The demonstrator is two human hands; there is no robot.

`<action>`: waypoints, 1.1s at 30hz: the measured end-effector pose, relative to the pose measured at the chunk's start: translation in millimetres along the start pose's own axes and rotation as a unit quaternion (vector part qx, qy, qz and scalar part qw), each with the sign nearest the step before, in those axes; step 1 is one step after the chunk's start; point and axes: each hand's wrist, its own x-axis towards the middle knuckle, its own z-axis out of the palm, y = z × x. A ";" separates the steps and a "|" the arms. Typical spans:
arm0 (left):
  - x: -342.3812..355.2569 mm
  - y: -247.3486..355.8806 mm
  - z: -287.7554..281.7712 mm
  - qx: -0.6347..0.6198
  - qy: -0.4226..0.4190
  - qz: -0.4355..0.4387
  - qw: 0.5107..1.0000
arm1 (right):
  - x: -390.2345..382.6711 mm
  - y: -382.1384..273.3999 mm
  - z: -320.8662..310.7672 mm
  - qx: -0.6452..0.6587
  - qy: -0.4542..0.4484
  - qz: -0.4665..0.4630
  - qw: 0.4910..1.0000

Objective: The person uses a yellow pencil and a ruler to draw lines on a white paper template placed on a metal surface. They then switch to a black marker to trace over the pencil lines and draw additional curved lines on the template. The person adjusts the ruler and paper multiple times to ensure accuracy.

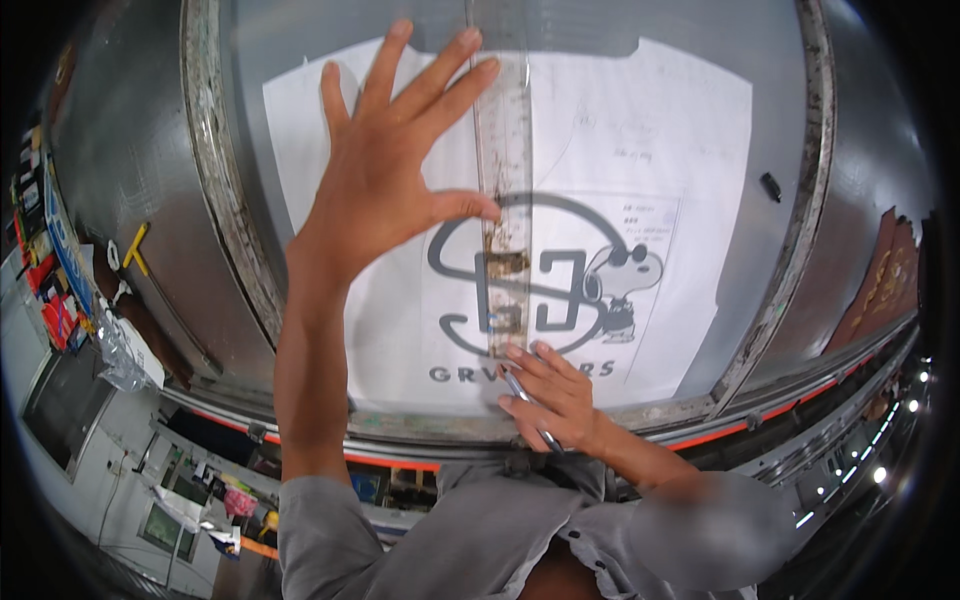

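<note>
A long clear ruler (508, 130), stained in its lower half, lies up and down across a white paper sheet (690, 110) printed with a large grey round emblem and a cartoon dog. My left hand (385, 165) is spread over the sheet, its thumb tip on the ruler and its index fingertip at the ruler's left edge. Near the bottom end of the ruler, my right hand (560, 400) grips a slim silvery pen (532, 410) that slants down to the right. The fingertips of that hand touch the ruler's lower end.
Under the paper is a grey panel (770, 60) between worn metal rails (225, 130). A small black pen cap (770, 187) lies right of the sheet. On the left rest a yellow-handled T-bar tool (140, 250) and crumpled clear plastic (120, 360). An orange-red strip (700, 438) edges the table front.
</note>
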 end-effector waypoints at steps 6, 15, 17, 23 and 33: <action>0.6 5.8 -8.7 -0.005 -0.042 -0.027 0.999 | 83.0 35.3 -66.3 0.005 0.211 0.023 0.977; 1.3 7.3 -10.6 -0.030 -0.055 -0.044 0.997 | 245.2 71.2 -88.2 0.150 0.313 0.149 0.926; 1.1 7.7 -11.6 -0.032 -0.054 -0.043 0.997 | 251.0 73.9 -84.9 0.115 0.307 0.174 0.929; 0.8 6.8 -10.0 -0.038 -0.052 -0.044 0.997 | 250.6 79.7 -81.1 0.089 0.314 0.143 0.934; 0.0 4.3 -7.5 -0.038 -0.043 -0.032 0.998 | 252.2 79.8 -78.3 0.067 0.313 0.134 0.938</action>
